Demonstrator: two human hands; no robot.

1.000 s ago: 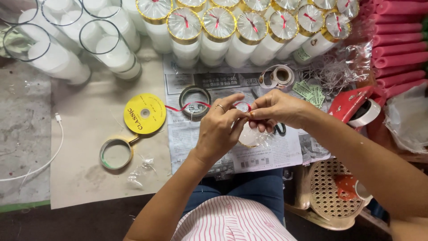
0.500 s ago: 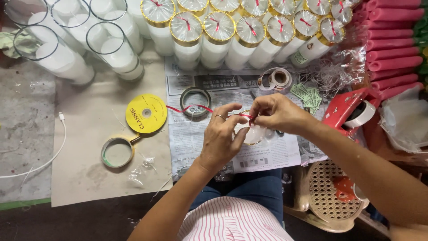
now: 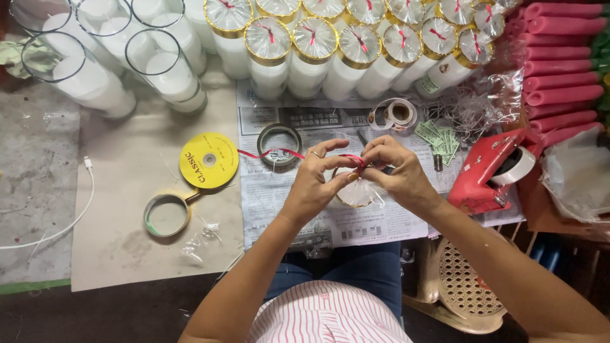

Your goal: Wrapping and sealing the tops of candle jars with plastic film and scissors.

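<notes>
Both hands meet over a glass candle jar [image 3: 356, 194] with a gold rim and clear film over its mouth, standing on newspaper [image 3: 279, 197]. My left hand [image 3: 316, 181] pinches the thin red ribbon [image 3: 270, 152] at the jar's top. My right hand [image 3: 397, 171] grips the same ribbon from the other side, fingers closed on it. The ribbon runs left across the paper to a flat yellow spool [image 3: 208, 160]. The jar's body is mostly hidden by my hands.
Wrapped gold-rimmed candle jars [image 3: 314, 44] line the back; open white candle glasses [image 3: 95, 76] stand back left. A dark tape roll [image 3: 279, 145], a second tape ring [image 3: 166, 215], a sticker roll [image 3: 397, 114], a red tape dispenser [image 3: 492, 171], pink foam tubes [image 3: 562, 57] and a white cable [image 3: 63, 216] lie around.
The hands have shifted slightly and the fingertips have closed in over the jar's mouth, pulling the red ribbon tighter there. The spool has not moved.
</notes>
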